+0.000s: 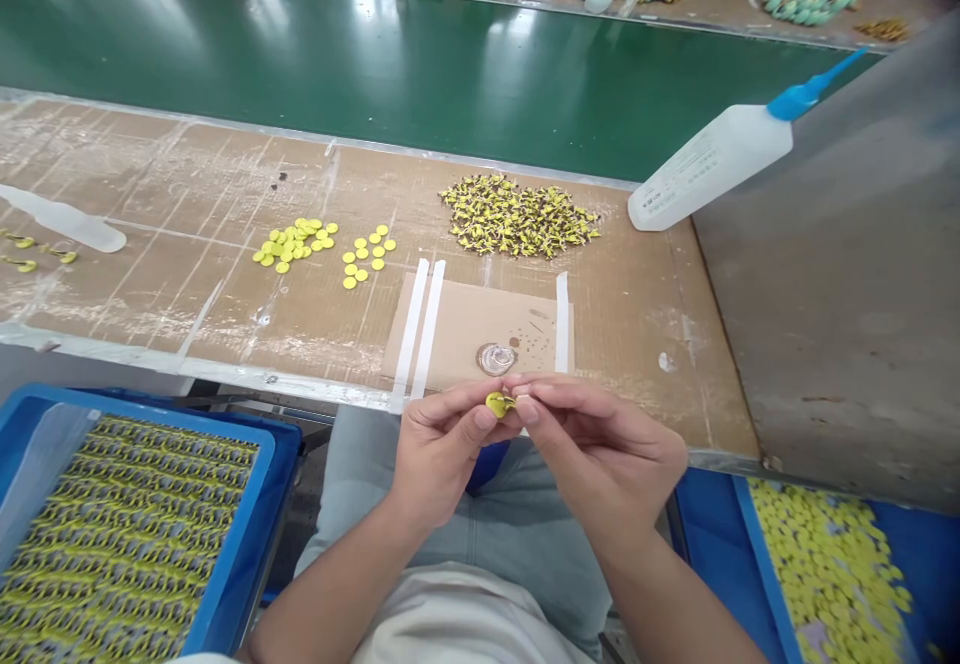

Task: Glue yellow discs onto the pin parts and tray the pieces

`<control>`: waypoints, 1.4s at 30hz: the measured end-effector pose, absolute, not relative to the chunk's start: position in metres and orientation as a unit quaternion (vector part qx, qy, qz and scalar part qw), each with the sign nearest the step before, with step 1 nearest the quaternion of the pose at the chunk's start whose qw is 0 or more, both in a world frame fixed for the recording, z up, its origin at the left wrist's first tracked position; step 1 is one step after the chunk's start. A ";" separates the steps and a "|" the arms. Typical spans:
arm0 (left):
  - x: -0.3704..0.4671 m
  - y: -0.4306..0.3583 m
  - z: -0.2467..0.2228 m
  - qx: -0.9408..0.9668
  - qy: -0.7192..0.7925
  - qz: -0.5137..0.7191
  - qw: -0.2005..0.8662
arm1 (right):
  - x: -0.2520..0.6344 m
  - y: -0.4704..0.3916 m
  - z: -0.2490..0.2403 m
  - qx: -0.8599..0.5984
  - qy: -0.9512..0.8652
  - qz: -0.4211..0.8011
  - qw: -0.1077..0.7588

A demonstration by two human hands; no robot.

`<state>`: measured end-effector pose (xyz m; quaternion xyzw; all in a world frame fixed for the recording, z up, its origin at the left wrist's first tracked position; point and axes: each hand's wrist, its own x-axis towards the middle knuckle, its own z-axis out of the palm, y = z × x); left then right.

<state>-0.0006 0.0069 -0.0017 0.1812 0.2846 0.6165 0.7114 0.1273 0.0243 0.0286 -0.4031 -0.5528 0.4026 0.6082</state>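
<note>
Both hands meet over the bench's front edge. My left hand [442, 444] pinches a yellow disc [496, 404] between thumb and fingers. Touching the right side of that disc, my right hand [592, 444] has its fingertips closed on a small dark and yellow piece, mostly hidden by the fingers. Just beyond the hands, a clear round blob [496, 358] lies on a taped cardboard sheet [465, 329]. Behind the sheet is a pile of small yellow and dark pieces [517, 216]. Loose yellow discs [296, 242] lie to its left.
A white bottle with a blue nozzle [712, 166] leans at the right beside a metal panel [840, 274]. Blue trays flank my lap: the left tray [262, 474] holds rows of yellow pieces, the right tray [769, 564] yellow discs. A green belt [300, 54] runs behind the bench.
</note>
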 end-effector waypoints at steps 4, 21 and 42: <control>0.000 0.005 0.000 0.184 0.297 0.622 0.701 | 0.129 0.025 0.025 -0.400 -0.567 0.390 0.606; 0.002 0.005 -0.001 0.185 0.343 0.624 0.677 | 0.129 0.024 0.028 -0.414 -0.566 0.393 0.595; -0.008 0.011 0.001 0.237 0.334 0.631 0.659 | 0.137 0.034 0.037 -0.358 -0.467 0.612 0.528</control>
